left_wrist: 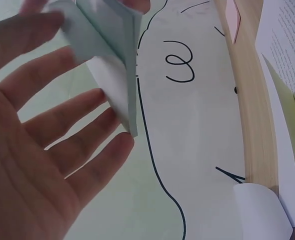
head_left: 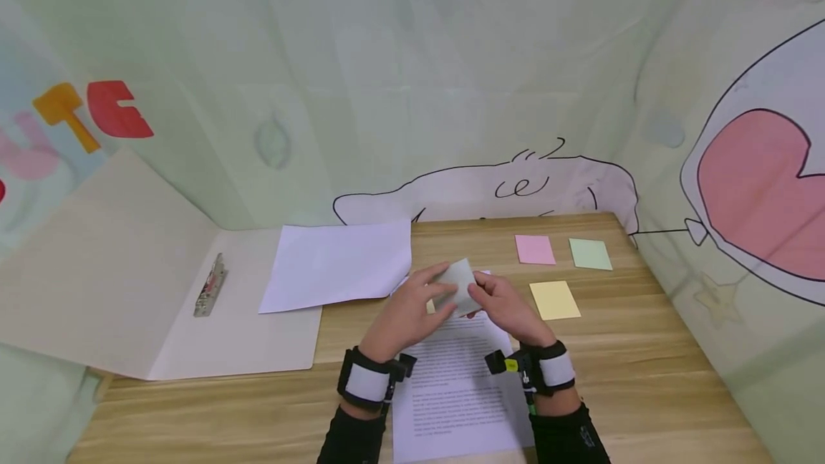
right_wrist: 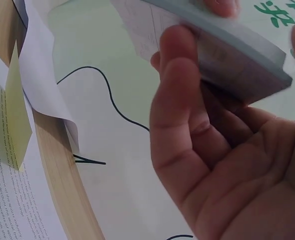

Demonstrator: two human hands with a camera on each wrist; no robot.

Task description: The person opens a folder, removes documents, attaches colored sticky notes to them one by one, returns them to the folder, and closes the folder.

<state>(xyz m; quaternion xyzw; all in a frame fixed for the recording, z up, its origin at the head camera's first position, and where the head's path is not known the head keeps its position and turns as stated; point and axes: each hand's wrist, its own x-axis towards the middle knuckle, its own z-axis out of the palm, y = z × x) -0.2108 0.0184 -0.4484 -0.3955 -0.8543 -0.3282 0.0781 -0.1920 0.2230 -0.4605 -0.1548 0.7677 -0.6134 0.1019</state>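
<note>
A pale green sticky note pad (head_left: 459,281) is held up between both hands, above a printed sheet (head_left: 454,392). My left hand (head_left: 412,306) pinches the pad's near side. In the left wrist view a sheet bends away from the pad under the thumb, and the other fingers reach to its lower edge. My right hand (head_left: 512,310) grips the pad from the right, with bent fingers beneath it in the right wrist view. A yellow sticky note (right_wrist: 18,115) stands up from the printed sheet, mostly hidden behind the hands in the head view.
Pink (head_left: 535,250), green (head_left: 590,254) and yellow (head_left: 555,300) notes lie on the wooden table (head_left: 644,364) at right. An open folder (head_left: 271,349) with a metal clip (head_left: 210,285) lies left, overlapped by white paper (head_left: 341,263). A printed cloth (head_left: 387,56) hangs behind.
</note>
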